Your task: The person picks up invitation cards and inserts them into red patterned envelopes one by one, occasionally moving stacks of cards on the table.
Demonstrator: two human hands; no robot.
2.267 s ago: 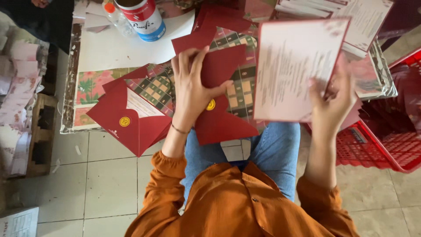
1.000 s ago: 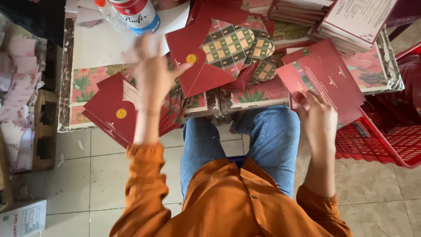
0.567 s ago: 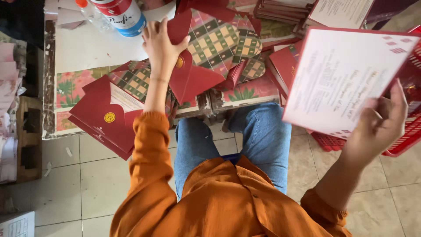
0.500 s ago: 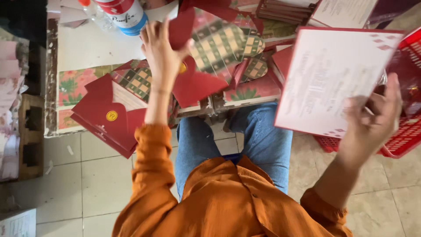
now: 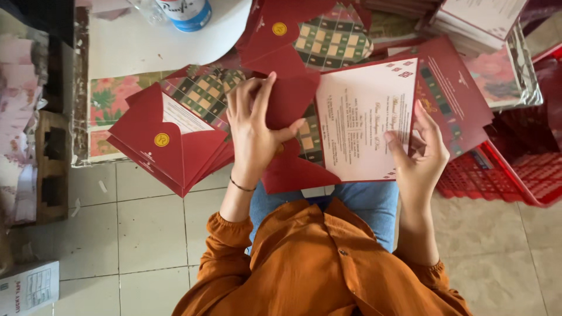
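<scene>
Mostly low table (image 5: 146, 52) was covered with red stationery. Red crate (image 5: 515, 175) stood on floor right of table. Stack of red envelopes (image 5: 170, 140) lay at table's near edge, left part. White printed card (image 5: 366, 120) was above near edge, middle, pinched by right hand (image 5: 418, 155). Left hand (image 5: 254, 126) pressed spread on open red envelope (image 5: 293, 117), touching card. Bottle (image 5: 187, 11) stood at table's far side.
</scene>
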